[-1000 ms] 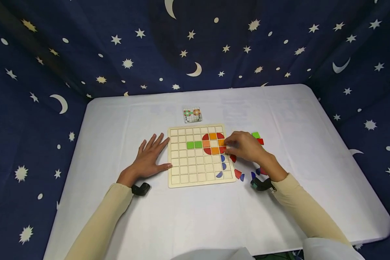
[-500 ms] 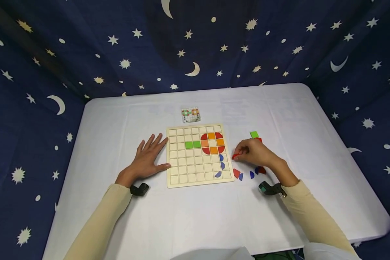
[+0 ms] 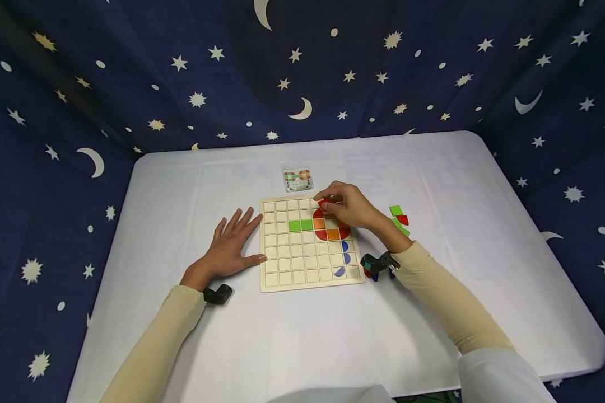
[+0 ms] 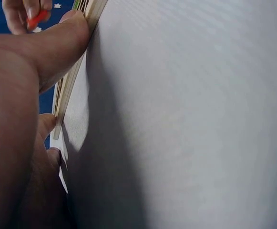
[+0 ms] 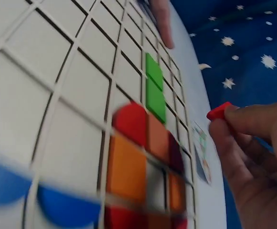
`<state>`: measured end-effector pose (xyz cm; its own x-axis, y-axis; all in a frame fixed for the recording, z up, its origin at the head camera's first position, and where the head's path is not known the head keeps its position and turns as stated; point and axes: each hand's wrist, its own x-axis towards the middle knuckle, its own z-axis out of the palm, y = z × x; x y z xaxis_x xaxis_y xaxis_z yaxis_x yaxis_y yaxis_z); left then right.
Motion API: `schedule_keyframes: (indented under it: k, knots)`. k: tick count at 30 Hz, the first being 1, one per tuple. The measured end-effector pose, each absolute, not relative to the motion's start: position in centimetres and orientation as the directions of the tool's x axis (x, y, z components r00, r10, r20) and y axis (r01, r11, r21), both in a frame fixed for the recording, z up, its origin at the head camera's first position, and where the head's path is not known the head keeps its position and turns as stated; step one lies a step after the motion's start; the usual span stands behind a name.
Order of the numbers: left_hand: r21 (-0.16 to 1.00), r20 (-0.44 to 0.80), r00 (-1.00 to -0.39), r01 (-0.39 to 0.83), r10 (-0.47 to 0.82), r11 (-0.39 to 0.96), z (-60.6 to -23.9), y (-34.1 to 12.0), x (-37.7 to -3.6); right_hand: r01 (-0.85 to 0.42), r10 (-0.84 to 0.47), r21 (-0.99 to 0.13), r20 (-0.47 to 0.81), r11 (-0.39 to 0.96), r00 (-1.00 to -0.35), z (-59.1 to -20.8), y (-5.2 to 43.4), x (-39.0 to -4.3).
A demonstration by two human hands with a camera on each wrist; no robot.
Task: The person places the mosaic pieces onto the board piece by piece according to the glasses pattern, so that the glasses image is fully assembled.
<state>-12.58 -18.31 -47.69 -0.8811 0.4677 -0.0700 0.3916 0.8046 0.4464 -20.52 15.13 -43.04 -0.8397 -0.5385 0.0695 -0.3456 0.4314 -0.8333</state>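
Setting a red piece over the top of the ring

Our right hand (image 3: 350,208) pinched a small red piece (image 3: 323,202) between thumb and fingertips, just above the grid board (image 3: 310,242) near its far edge, over the red and orange ring (image 3: 331,224). Our left hand (image 3: 230,243) lay flat with fingers straight, thumb touching the board's left edge. To do this well, we judged, we had to turn the curve outward, lower it square into its cell, and brace the board.

The left hand (image 3: 230,244) lay flat with fingers spread and straight, its arm stretched forward, while the right hand (image 3: 347,208) reached further ahead, fingertips (image 5: 233,119) pinched together, wrist raised
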Motion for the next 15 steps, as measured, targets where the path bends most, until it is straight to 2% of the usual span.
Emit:
schedule_keyframes:
  k: [6,15]
  knots:
    - [0.437,-0.088,-0.882,0.382,0.462,0.814,-47.6,-18.2,-12.6,-0.353,-0.555,-0.827,0.060,0.438,-0.830,-44.1,11.1,-22.0]
    - [0.438,-0.071,-0.880,0.396,0.470,0.807,-47.6,-18.3,-12.6,-0.529,-0.671,-0.659,0.051,0.534,-0.740,-44.6,8.7,-22.7]
